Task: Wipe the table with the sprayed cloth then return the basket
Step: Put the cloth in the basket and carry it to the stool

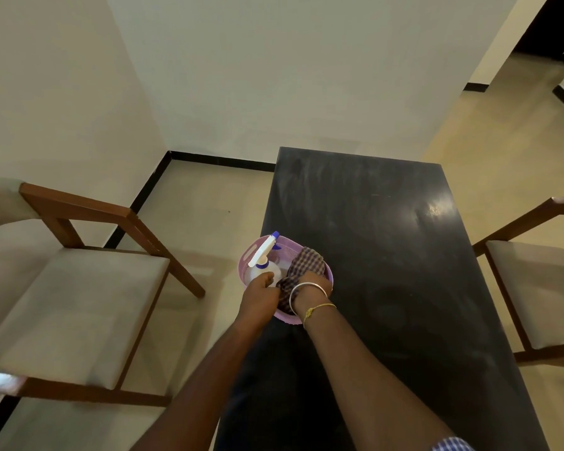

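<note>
A: Start nearest. What are the hands doing?

B: Both forearms reach forward over the near end of the dark table (388, 255). The left hand (259, 296) is curled closed at the near-left rim of the basket (246, 258); whether it grips the rim or the cloth, I cannot tell. The right hand (311, 288), with a silver bangle (302, 292) and a thin yellow thread on the wrist, is closed on the checked cloth (303, 265).

A: And where does the cloth lie?

B: Inside the basket, on its right side, bunched up and rising just beyond the right hand's fingers, with a fold hanging down between the two hands.

A: The basket itself?

B: Lilac plastic, round, standing at the table's left edge, partly overhanging it. A white spray bottle (264, 258) with a blue nozzle stands in its left half, just beyond the left hand.

A: Farther out?

B: The tabletop shows pale smears and a glare spot towards the far right. A wooden chair (79, 288) with a beige seat stands to the left, another chair (534, 288) to the right, and a pale wall behind.
</note>
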